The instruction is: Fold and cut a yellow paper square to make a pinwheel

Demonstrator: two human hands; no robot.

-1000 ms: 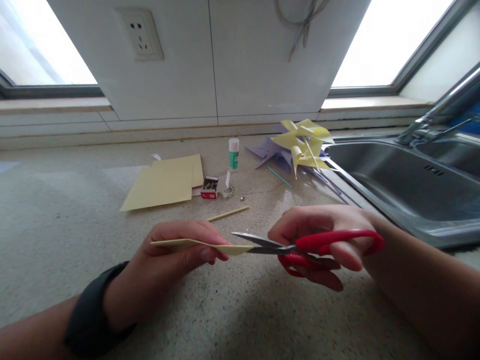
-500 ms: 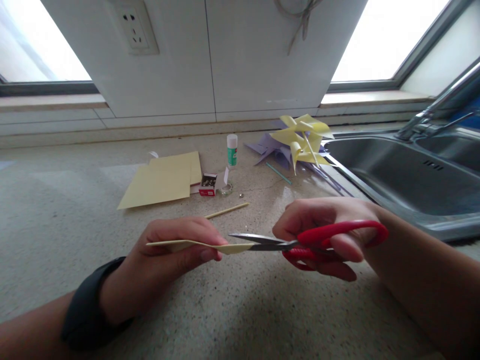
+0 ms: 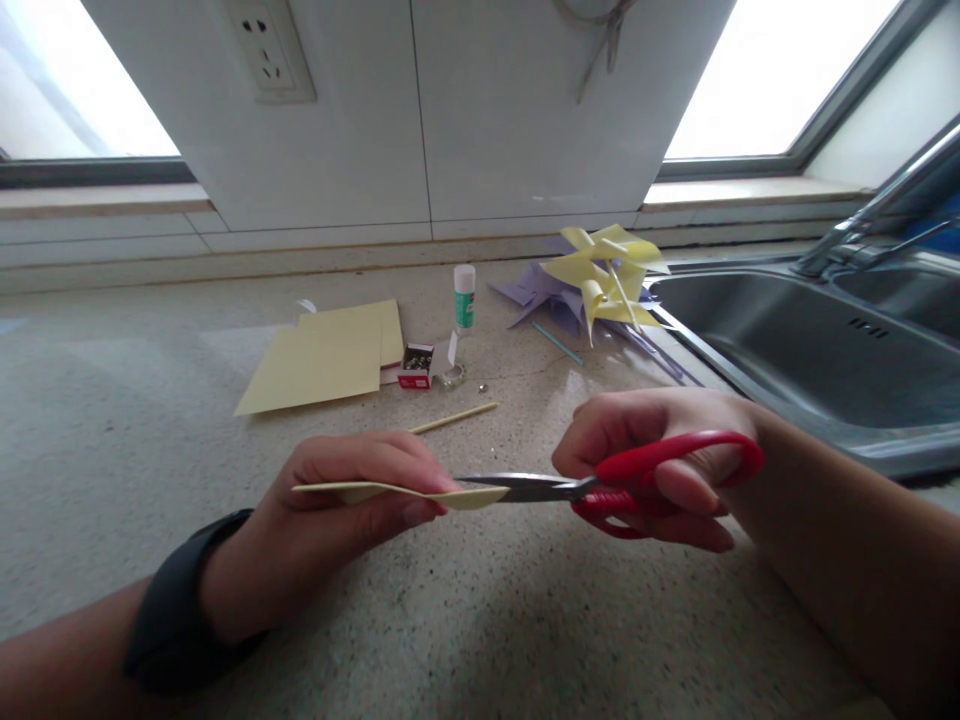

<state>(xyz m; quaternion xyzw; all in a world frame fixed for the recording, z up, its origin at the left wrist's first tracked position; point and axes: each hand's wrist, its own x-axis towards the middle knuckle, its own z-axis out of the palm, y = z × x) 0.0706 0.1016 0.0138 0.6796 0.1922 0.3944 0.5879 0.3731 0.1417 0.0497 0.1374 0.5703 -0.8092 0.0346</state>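
Observation:
My left hand (image 3: 367, 485) pinches a sheet of pale yellow paper (image 3: 477, 497), seen nearly edge-on, between thumb and fingers. Red-handled scissors (image 3: 675, 470) are in my right hand (image 3: 660, 430), with fingers through the handle loops. Their blades point left and lie across the paper's right edge, nearly closed on it, just beside my left fingertips. Beyond my left hand a thin wooden stick (image 3: 457, 416) lies on the counter, its near end hidden by that hand.
Yellow paper sheets (image 3: 322, 365) lie at left. Near them stand a small box of pins (image 3: 416, 366), a tape roll (image 3: 453, 374) and a glue stick (image 3: 464, 297). Yellow and purple pinwheels (image 3: 600, 275) and a blue-green stick (image 3: 557, 343) lie right, by the steel sink (image 3: 795, 370).
The scissor blades have closed further on the paper, and the red handles have come closer together. My left hand has stayed almost in place.

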